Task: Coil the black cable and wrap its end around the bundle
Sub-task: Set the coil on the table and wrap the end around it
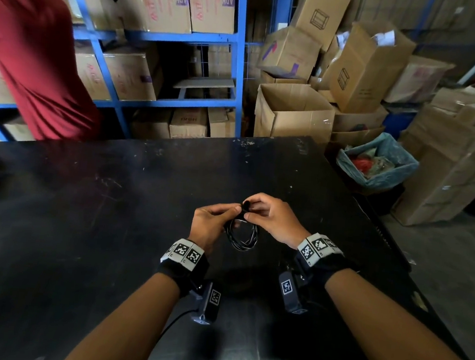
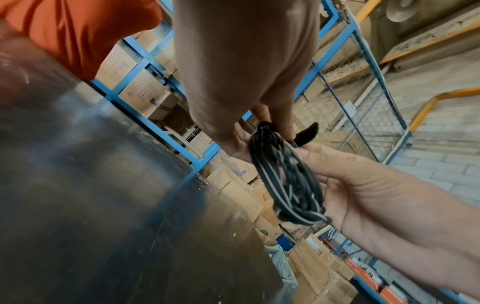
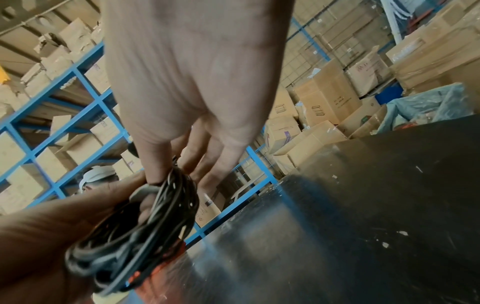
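Hard to make out much of the grip from the head view, since the black cable (image 1: pixel 242 237) nearly blends into the black table (image 1: pixel 81 223) underneath and the fingertips bunch together right over the top of the coil. The wrist views help, but the right wrist one is blurry, and the lower part of the bundle smears into something orange behind it. The cable's own end can't really be picked out among the loops.

The cable is wound into a small round bundle, held up off the table between both hands, hanging down from the fingers. The left hand (image 1: pixel 210 225) has its fingers curled onto the top of the coil from the left side, pinching it. The right hand (image 1: pixel 273 219) grips the same top spot from the right, thumb and fingers closed on the loops. In the left wrist view a short black strap (image 2: pixel 309 132) sticks out at the top of the bundle, right by the fingertips.
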